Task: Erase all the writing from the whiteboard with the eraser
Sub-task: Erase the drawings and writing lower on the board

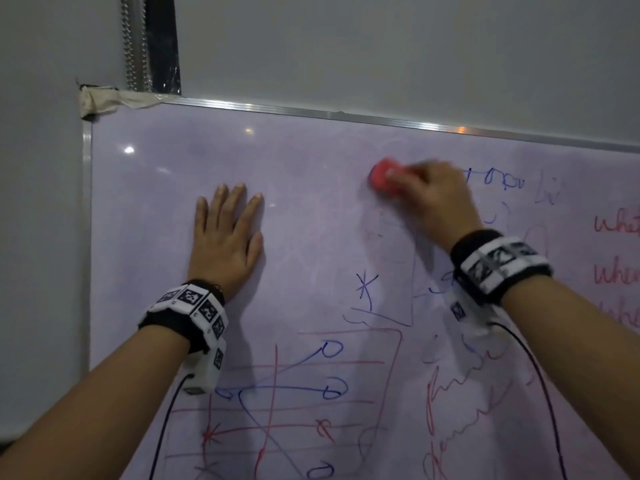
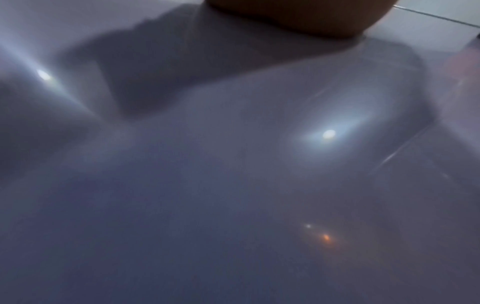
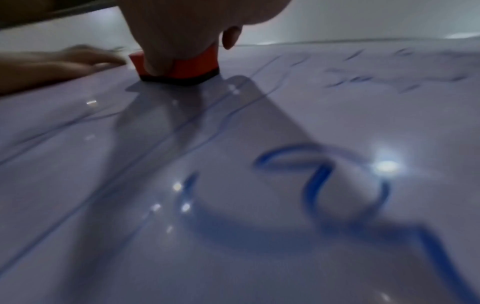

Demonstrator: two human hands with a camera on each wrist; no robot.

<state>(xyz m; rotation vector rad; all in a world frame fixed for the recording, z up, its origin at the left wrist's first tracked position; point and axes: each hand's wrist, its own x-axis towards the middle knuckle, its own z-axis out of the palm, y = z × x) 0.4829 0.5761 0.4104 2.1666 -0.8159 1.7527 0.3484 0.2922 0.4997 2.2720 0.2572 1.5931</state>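
The whiteboard (image 1: 304,216) fills the head view, its upper left wiped to faint smears. Blue and red writing (image 1: 311,389) covers the lower middle and right side. My right hand (image 1: 429,199) grips a red eraser (image 1: 382,178) and presses it on the board near the top, just left of blue words (image 1: 502,183). In the right wrist view the eraser (image 3: 187,67) shows a black felt base flat on the board, with blue strokes (image 3: 319,176) close to the camera. My left hand (image 1: 225,233) lies flat on the wiped area, fingers straight; the left wrist view shows only its palm (image 2: 298,16) on the board (image 2: 233,185).
An aluminium frame (image 1: 381,117) edges the board's top and left side. Tape (image 1: 104,100) covers the top left corner. A grey wall (image 1: 381,46) and a dark strip with a bead chain (image 1: 135,43) lie above. Red words (image 1: 616,251) run off the right edge.
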